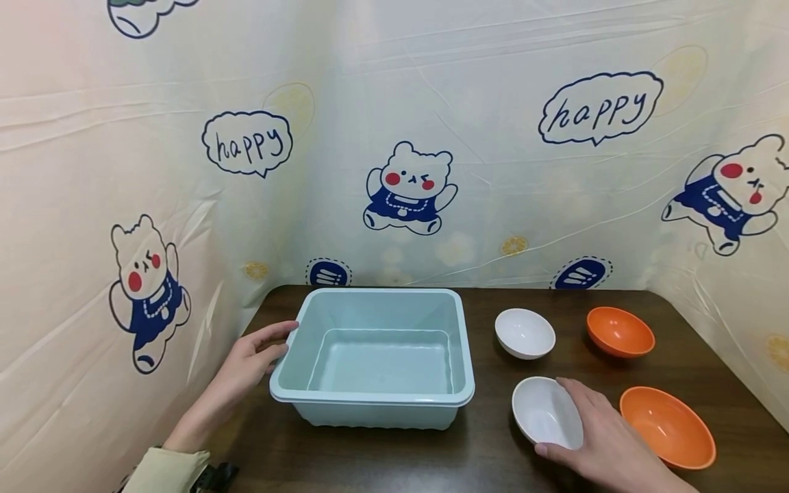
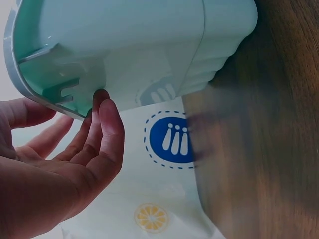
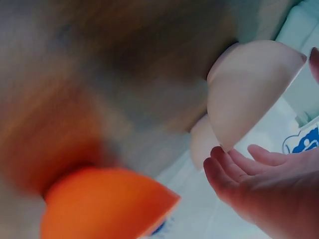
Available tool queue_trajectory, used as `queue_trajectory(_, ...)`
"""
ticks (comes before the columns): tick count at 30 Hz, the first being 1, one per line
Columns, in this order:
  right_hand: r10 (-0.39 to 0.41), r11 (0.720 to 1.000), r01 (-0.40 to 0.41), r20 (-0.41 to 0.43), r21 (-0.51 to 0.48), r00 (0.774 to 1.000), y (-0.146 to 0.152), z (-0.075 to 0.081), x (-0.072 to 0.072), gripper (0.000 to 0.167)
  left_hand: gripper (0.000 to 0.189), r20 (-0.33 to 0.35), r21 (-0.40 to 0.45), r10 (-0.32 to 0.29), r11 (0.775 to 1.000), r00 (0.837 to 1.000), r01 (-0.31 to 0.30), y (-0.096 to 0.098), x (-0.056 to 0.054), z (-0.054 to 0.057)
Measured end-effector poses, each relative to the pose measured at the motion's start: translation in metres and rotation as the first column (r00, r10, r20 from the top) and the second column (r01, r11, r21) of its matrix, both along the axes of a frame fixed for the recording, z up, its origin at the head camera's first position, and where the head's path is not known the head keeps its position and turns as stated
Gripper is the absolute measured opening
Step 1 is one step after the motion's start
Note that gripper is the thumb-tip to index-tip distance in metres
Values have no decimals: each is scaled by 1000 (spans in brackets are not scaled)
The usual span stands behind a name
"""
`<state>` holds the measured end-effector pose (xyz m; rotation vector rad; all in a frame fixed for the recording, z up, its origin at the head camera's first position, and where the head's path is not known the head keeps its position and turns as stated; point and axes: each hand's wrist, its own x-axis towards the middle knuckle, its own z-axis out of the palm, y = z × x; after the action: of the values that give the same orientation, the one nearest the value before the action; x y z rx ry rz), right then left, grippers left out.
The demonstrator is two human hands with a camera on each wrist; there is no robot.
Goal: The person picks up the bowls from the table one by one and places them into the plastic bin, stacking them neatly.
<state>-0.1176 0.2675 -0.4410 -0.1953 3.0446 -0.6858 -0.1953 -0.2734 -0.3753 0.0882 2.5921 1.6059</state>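
Observation:
A pale blue-green plastic basin (image 1: 370, 415) stands on the table, its inside bare. At its left side my left hand (image 1: 255, 356) holds the rim, the curled fingers (image 2: 110, 124) reaching under the lip against the outer wall. To the right of the basin, my right hand (image 1: 607, 431) spans the nearer white bowl (image 1: 545, 411), with thumb and fingers at opposite sides of its rim. Fingertips (image 3: 218, 152) meet the bowl's edge in the right wrist view. The palm hides part of this bowl's right side in the head view.
Behind the gripped bowl sits another white bowl (image 1: 525, 334). Two orange bowls stand farther right, one toward the back (image 1: 619, 332) and a larger-looking one (image 1: 668, 428) beside my right hand. A printed curtain (image 1: 481, 205) hangs around the dark wooden table (image 1: 487, 472).

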Motion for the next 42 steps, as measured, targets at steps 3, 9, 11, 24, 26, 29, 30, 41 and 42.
queue_trajectory(3,3,998,-2,17,-71,1000,2,-1,-1,121,48,14,13,7,1000,1000,-8,0,-2,-1)
queue_trajectory(9,1,993,4,40,-115,999,6,-4,-1,124,48,25,20,11,1000,1000,-12,-1,-5,-3)
queue_trajectory(11,-5,993,10,42,-115,999,6,-5,-1,124,48,27,21,12,1000,1000,-12,-1,-5,-3)
queue_trajectory(24,0,990,0,-1,-139,1000,13,-12,-2,124,48,40,41,19,999,999,-21,0,-5,-4)
queue_trajectory(26,-5,989,7,11,-144,1000,13,-12,-3,124,48,42,44,19,999,999,-21,-1,-6,-4)
queue_trajectory(29,-9,988,15,38,-156,999,15,-12,-4,125,48,45,48,17,999,999,-19,-1,-6,-4)
queue_trajectory(30,-10,987,17,49,-159,999,15,-12,-5,125,48,45,51,16,999,999,-18,-1,-6,-4)
queue_trajectory(41,-26,982,43,94,-186,995,17,-14,-7,124,48,33,85,15,996,999,-18,2,-2,-3)
queue_trajectory(42,-23,980,39,85,-195,996,17,-14,-6,124,48,32,89,14,996,999,-17,3,-2,-2)
